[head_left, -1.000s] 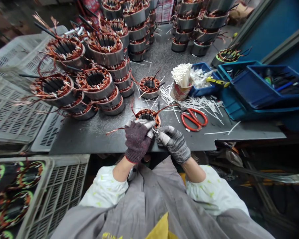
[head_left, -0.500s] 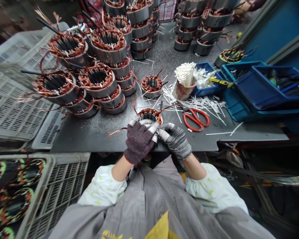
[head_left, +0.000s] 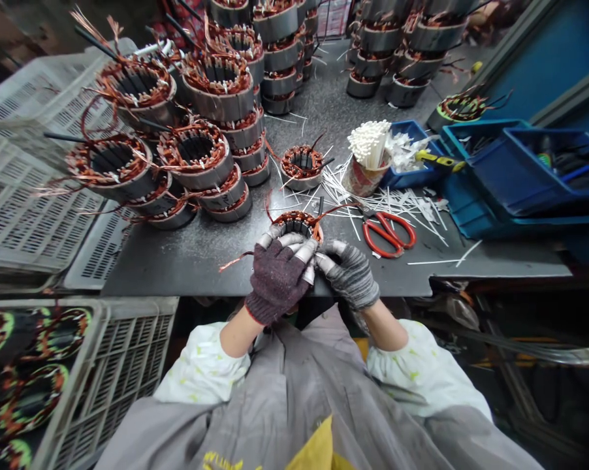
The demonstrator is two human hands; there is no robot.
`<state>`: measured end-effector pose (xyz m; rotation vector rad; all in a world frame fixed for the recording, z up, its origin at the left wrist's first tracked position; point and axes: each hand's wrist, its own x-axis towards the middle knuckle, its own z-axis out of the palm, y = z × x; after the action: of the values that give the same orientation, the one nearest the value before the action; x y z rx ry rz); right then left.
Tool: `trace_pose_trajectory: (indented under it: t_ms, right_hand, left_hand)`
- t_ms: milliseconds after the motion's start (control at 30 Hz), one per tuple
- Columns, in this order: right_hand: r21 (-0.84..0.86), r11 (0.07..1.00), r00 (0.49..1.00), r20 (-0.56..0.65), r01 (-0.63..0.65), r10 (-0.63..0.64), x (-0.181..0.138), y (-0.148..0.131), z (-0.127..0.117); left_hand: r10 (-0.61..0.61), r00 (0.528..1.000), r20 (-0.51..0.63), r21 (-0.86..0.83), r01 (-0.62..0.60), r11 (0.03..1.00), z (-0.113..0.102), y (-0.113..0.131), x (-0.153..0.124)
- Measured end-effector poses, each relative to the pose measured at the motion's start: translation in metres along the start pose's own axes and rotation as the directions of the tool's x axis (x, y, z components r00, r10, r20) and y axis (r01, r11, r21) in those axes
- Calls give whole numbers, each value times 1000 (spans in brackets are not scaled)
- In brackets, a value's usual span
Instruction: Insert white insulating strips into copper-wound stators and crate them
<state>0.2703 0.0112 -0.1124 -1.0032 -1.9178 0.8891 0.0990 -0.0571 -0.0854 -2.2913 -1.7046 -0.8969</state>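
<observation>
text: none readable | yellow print (head_left: 217,461) on apron (head_left: 304,385): cut off; cup (head_left: 364,177) label: blurred

Glove on left hand (head_left: 277,277): dark maroon knit, pale grey fingertips. Glove on right hand (head_left: 350,274): grey-and-black mottled knit, white fingertips. The stator (head_left: 294,225) shows copper-orange windings on a grey steel core. The scissors (head_left: 390,235) have red handles. The bins (head_left: 514,176) are blue. The table (head_left: 201,248) is dark grey and finely speckled. The crates (head_left: 20,215) are a pale grey lattice. The sleeves (head_left: 204,365) are white with small yellow-green print.
</observation>
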Motion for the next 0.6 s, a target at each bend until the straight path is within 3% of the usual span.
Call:
trace_pose_trajectory:
  t_ms: [133, 233, 333, 433, 500, 600]
  right_hand:
    - [-211, 951, 973, 75, 228, -217, 2, 0, -7]
    - [-331, 913, 971, 91, 237, -219, 3, -9, -13]
    - [-243, 960, 985, -58, 142, -161, 0, -18, -21]
    - [-23, 995, 964, -248, 96, -99, -1, -20, -30]
    - [78, 994, 984, -168, 80, -66, 3, -18, -33]
    - [74, 994, 986, 141, 80, -90, 11, -14, -33]
  left_hand:
    - [34, 999, -39, -65, -36, 997, 1, -3, -3]
    - [15, 998, -54, -71, -19, 997, 4, -2, -1]
    - [-80, 996, -49, -66, 77, 995, 8, 0, 4]
    - [-119, 993, -26, -68, 117, 991, 10, 1, 6]
    - [-100, 995, -24, -65, 98, 993, 8, 1, 5]
    - [-38, 999, -7, -38, 38, 999, 5, -3, -2]
